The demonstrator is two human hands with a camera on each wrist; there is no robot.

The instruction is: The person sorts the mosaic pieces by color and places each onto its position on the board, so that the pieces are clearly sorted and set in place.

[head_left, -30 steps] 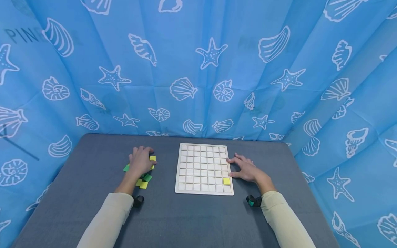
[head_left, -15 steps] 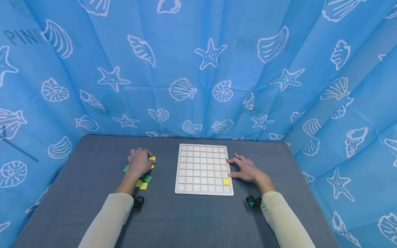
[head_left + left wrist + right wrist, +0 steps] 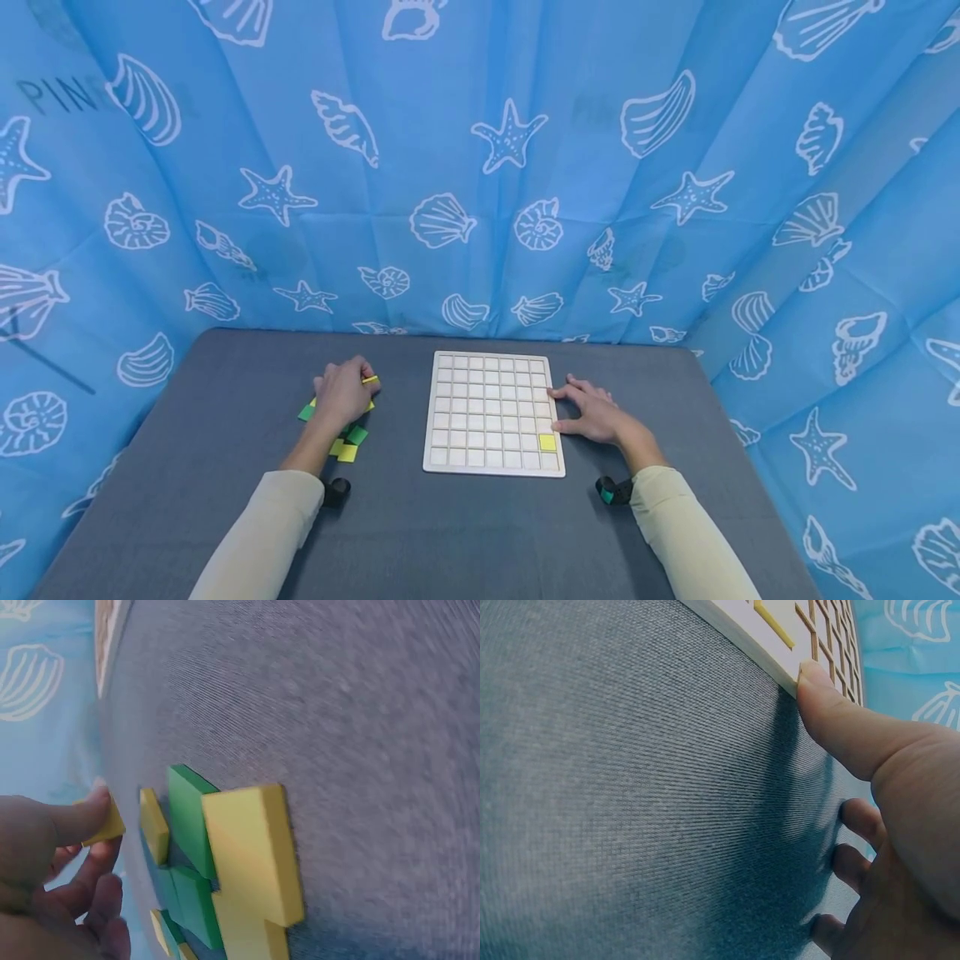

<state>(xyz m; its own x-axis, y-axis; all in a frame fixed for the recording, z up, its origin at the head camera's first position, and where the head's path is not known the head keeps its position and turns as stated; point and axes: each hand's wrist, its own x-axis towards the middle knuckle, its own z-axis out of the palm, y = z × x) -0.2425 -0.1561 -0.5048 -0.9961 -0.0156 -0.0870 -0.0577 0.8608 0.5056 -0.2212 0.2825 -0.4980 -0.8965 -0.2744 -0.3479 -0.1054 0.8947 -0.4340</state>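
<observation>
My left hand (image 3: 343, 393) pinches a yellow square tile (image 3: 112, 825) between thumb and fingers, raised off the table in the left wrist view. Below and beside it lie several loose tiles, among them a green tile (image 3: 357, 435) and a yellow tile (image 3: 347, 452); the hand hides part of this pile. A white grid board (image 3: 495, 472) lies in the middle, with one yellow tile (image 3: 547, 442) in a cell near its lower right corner. At the board's right edge rests my right hand (image 3: 597, 415), its thumb (image 3: 832, 712) touching the rim and its fingers relaxed.
A grey cloth-covered table (image 3: 465, 542) carries everything. Behind it and along both sides hangs a blue curtain (image 3: 480, 250) printed with shells and starfish. A dark strap with a camera (image 3: 337, 492) sits on my left wrist, another (image 3: 615, 490) on the right.
My left hand has picked up a yellow tile from the pile and lifted it slightly. The right hand stays at the board's edge.
</observation>
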